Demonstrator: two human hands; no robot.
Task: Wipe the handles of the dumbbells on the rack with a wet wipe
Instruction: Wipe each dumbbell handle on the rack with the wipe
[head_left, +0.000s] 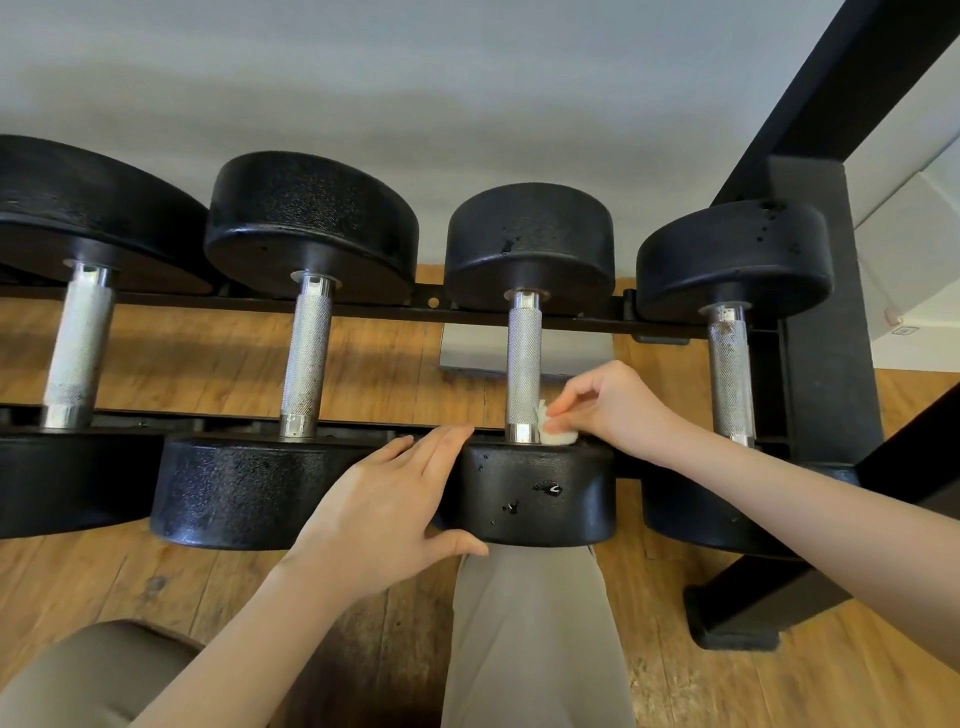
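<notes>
Here four dumbbells lie across the black steel rack (363, 310), each with round, pebble-textured black heads and a knurled silver handle capped by smooth chrome collars. The leftmost dumbbell (78, 340) has the thickest, palest handle; the second dumbbell (306, 351) beside it shows a finer diamond knurl. The left hand (387, 512) rests on the near head of the third dumbbell (535, 493), its grip spread: straight fingers lie over the head's upper left edge while the thumb runs under its lower rim. That dumbbell's handle (523, 364) is a slim knurled cylinder. At its near end, just right of the chrome collar, the right hand (613, 405) pinches the wet wipe (556, 428), a small white crumpled wad, between thumb and fingertips, pressed against the handle's base and touching the top of the head. The fourth dumbbell (730, 364) sits farthest right, its handle speckled with dark spots. Below lies a warm wooden plank floor (156, 566).
</notes>
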